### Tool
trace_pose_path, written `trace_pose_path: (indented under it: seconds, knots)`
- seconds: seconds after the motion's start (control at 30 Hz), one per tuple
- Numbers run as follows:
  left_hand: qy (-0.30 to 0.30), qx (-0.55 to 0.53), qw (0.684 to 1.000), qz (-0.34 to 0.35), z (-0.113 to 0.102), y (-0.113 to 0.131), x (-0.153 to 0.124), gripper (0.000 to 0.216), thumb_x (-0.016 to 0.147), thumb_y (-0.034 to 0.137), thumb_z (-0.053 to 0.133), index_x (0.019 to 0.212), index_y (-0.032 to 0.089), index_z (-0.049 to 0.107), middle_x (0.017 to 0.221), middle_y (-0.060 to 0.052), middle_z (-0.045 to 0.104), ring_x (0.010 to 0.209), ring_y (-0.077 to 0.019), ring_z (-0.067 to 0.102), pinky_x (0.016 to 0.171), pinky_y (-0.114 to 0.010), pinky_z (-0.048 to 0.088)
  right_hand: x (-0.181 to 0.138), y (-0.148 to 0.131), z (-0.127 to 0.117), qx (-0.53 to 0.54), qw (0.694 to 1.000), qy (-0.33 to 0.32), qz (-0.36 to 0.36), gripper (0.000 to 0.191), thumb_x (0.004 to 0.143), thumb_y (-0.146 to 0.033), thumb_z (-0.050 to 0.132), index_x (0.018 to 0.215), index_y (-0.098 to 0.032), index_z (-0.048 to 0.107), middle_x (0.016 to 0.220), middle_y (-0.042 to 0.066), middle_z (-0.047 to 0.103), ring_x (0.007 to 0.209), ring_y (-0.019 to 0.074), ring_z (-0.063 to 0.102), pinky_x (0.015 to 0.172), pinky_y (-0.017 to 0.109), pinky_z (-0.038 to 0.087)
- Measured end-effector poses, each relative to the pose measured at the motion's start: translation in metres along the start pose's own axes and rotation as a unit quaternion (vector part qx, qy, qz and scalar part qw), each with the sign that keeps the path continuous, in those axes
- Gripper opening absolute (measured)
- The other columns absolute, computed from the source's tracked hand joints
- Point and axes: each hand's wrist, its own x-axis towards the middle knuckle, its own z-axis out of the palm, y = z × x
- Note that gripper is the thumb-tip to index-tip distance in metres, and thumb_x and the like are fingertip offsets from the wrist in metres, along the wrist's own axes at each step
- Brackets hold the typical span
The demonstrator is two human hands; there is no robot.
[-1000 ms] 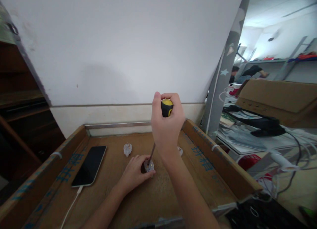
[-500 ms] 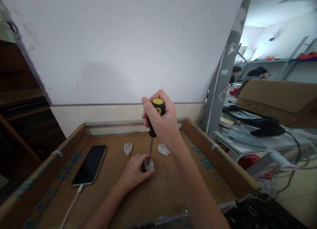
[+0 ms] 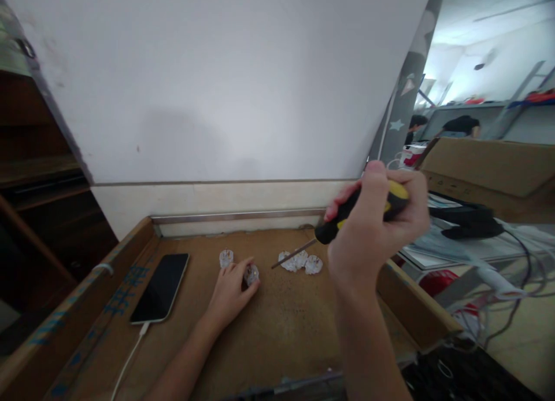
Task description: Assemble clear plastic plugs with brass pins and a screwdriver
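My right hand (image 3: 375, 227) is wrapped round the black-and-yellow handle of a screwdriver (image 3: 332, 230). The screwdriver slants, its tip pointing down and left over the cardboard, apart from the clear pieces. Between the thumb and fingers of my left hand (image 3: 232, 291) is a small clear plastic piece with metal parts (image 3: 250, 275), low at the cardboard surface. Just behind those fingers lies a similar clear piece (image 3: 226, 257). On the other side, near the screwdriver shaft, several more clear pieces (image 3: 313, 265) lie close together.
A cardboard tray with raised sides (image 3: 416, 297) forms the work surface. A black-screened phone (image 3: 160, 288) lies at left with a white cable (image 3: 130, 354) plugged in. A white wall (image 3: 243, 100) rises behind. At right are a cardboard box (image 3: 489, 164), cables and people farther off.
My right hand has swung right, lifting the screwdriver off the clear piece and tilting it from upright to slanted. My left hand has shifted slightly left with its piece. More pieces show at right.
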Motion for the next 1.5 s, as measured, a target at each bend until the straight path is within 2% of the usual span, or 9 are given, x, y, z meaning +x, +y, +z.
trace_pose_path:
  seconds: [0.1,0.27,0.53,0.77,0.93,1.17,1.27,1.4,1.5]
  knots:
    - [0.028,0.064,0.998,0.002,-0.001,-0.002,0.002,0.043,0.087,0.031,0.047,0.128,0.018,0.046,0.120,-0.010,0.061,0.112,-0.0277,0.051,0.096,-0.046,0.035,0.004,0.005,-0.011,-0.025,0.999,-0.006,-0.023,0.024,0.082,-0.032,0.058,0.067,-0.022,0.041,0.046,-0.008,0.042,0.033,0.0085,0.040,0.032,0.021,0.031]
    - [0.074,0.127,0.989,0.018,0.006,-0.007,0.004,0.036,0.090,0.028,0.041,0.124,0.020,0.051,0.124,-0.009,0.060,0.116,-0.0269,0.049,0.102,-0.048,0.028,-0.011,0.019,-0.025,-0.148,0.984,-0.094,0.011,0.023,0.082,-0.032,0.056,0.066,-0.020,0.044,0.052,-0.007,0.042,0.042,0.0072,0.042,0.041,0.021,0.035]
    - [0.120,0.129,0.983,0.045,0.000,0.000,0.019,0.037,0.089,0.024,0.041,0.125,0.023,0.052,0.136,-0.007,0.049,0.124,-0.0270,0.043,0.107,-0.048,0.024,-0.017,0.020,-0.015,-0.133,0.983,-0.126,-0.029,0.021,0.082,-0.027,0.053,0.065,-0.020,0.044,0.049,-0.008,0.038,0.043,0.0054,0.038,0.043,0.017,0.034]
    - [0.042,0.053,0.992,0.110,0.025,0.059,0.053,0.034,0.087,0.031,0.049,0.119,0.021,0.056,0.123,-0.009,0.058,0.118,-0.0275,0.045,0.100,-0.045,0.033,-0.016,0.027,-0.007,-0.157,0.979,-0.109,-0.069,0.020,0.082,-0.024,0.053,0.065,-0.020,0.044,0.054,-0.007,0.037,0.049,0.0061,0.037,0.049,0.018,0.034]
    - [-0.027,0.028,0.994,0.105,0.034,0.055,0.064,0.020,0.084,0.020,0.050,0.098,0.021,0.064,0.102,-0.004,0.067,0.102,-0.0236,0.055,0.095,-0.041,0.036,-0.020,0.024,-0.010,-0.159,0.979,-0.095,-0.083,0.019,0.081,-0.022,0.054,0.065,-0.020,0.044,0.054,-0.007,0.036,0.050,0.0066,0.037,0.050,0.018,0.033]
    - [-0.098,-0.029,0.986,0.129,0.001,0.035,0.022,0.015,0.076,0.022,0.056,0.089,0.023,0.062,0.091,-0.001,0.068,0.089,-0.0201,0.058,0.084,-0.033,0.041,-0.019,0.020,-0.013,-0.155,0.980,-0.088,-0.086,0.020,0.082,-0.022,0.054,0.065,-0.020,0.043,0.054,-0.008,0.036,0.047,0.0056,0.035,0.046,0.018,0.032]
    - [-0.079,-0.068,0.989,0.109,0.002,0.030,-0.003,0.015,0.079,0.026,0.055,0.092,0.023,0.062,0.093,-0.002,0.067,0.090,-0.0198,0.058,0.084,-0.032,0.042,-0.030,0.011,-0.020,-0.170,0.977,-0.088,-0.096,0.018,0.082,-0.021,0.055,0.067,-0.020,0.045,0.054,-0.008,0.038,0.046,0.0054,0.037,0.045,0.018,0.034]
    - [-0.030,-0.081,0.994,0.069,0.007,0.027,-0.020,0.041,0.076,0.028,0.059,0.117,0.024,0.053,0.110,-0.004,0.064,0.099,-0.0222,0.057,0.089,-0.036,0.040,-0.049,-0.002,-0.039,-0.177,0.976,-0.065,-0.108,0.013,0.080,-0.021,0.059,0.071,-0.021,0.050,0.054,-0.006,0.048,0.043,0.0061,0.045,0.044,0.019,0.038]
    - [-0.030,-0.071,0.995,0.061,0.004,0.027,-0.021,0.039,0.076,0.032,0.061,0.113,0.024,0.056,0.109,-0.003,0.065,0.101,-0.0226,0.057,0.093,-0.038,0.038,-0.052,-0.012,-0.047,-0.166,0.981,-0.033,-0.092,0.013,0.079,-0.024,0.060,0.071,-0.021,0.051,0.053,-0.005,0.049,0.041,0.0081,0.046,0.041,0.022,0.039]
